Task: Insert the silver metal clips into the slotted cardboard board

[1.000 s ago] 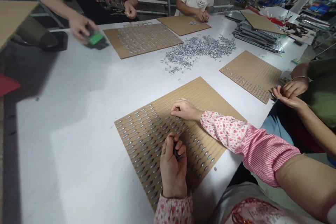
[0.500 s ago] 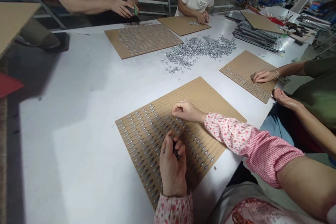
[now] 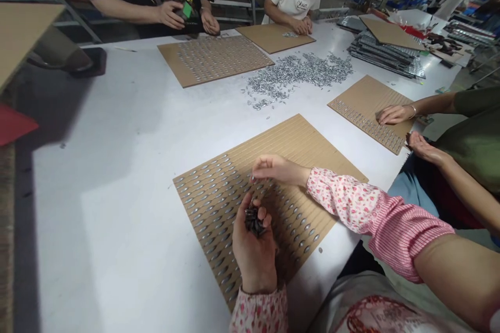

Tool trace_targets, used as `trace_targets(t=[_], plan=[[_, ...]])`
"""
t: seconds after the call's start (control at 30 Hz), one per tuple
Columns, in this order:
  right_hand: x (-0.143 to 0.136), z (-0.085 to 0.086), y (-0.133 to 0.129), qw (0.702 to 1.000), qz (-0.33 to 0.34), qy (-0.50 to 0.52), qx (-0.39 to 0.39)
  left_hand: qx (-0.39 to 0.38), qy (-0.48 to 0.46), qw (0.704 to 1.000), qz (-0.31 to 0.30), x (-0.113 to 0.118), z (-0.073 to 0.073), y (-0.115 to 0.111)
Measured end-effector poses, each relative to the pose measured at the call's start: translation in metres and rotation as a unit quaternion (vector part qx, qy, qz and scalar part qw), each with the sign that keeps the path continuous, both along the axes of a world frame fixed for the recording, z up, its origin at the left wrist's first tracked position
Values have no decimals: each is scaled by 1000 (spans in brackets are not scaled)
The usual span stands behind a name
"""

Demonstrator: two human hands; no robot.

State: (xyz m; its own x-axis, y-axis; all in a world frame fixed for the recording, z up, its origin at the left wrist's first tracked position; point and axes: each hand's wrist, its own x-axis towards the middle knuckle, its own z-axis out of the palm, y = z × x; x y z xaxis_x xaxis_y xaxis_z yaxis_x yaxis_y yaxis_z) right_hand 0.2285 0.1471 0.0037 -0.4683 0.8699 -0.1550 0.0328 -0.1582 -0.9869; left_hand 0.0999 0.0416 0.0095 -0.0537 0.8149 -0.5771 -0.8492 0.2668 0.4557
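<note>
My left hand (image 3: 255,250) is palm up, its fingers curled around a clump of small dark metal pieces (image 3: 254,221) shaped like pointed ovals. My right hand (image 3: 275,169) hovers just beyond it with thumb and fingers pinched together. Whatever sits at those fingertips is too small to make out. Below both hands lies a brown grooved board (image 3: 300,140). Rows of silver pointed-oval pieces (image 3: 211,184) fill its left and near parts, and the grooves at its far right show bare. Part of the board is hidden under my hands and right sleeve.
A loose heap of silver pieces (image 3: 297,75) lies mid-table. A filled board (image 3: 219,60) is beyond it, and a co-worker's board (image 3: 367,114) lies at right with that person's hand (image 3: 396,113) over it. Stacked dark panels (image 3: 385,54) stand at the back right.
My right hand has shifted slightly left and nearer to my left hand. The left fingers have loosened, showing more of the pieces. Across the table, a co-worker's hands have moved apart.
</note>
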Motion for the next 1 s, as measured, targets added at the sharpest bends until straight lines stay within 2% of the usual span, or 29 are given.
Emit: trace_targets(t=[0.07, 0.2, 0.27, 0.4, 0.57, 0.67, 0.8, 0.9, 1.0], plan=[[0, -3, 15, 993, -41, -91, 56, -19, -36, 999, -3, -2, -2, 1], [-3, -7, 38, 938, 5, -286, 194, -15, -67, 997, -22, -3, -4, 1], [-7, -10, 42, 914, 31, -334, 227, -24, -84, 996, -19, -3, -4, 1], [-13, -16, 44, 884, 46, -388, 256, -36, -108, 993, -24, -2, -3, 0], [-15, -20, 46, 861, 69, -412, 288, -39, -68, 997, -26, -4, -3, 1], [-15, -20, 44, 851, 52, -420, 312, -53, -55, 997, -31, -5, -3, 1], [-17, -13, 36, 864, 26, -381, 329, -10, -113, 993, -39, -3, 0, -1], [-26, -5, 28, 875, 93, -317, 355, 34, -153, 987, -37, -1, 4, -4], [-41, -2, 22, 856, 157, -304, 389, 60, -156, 985, -35, 0, 6, -6]])
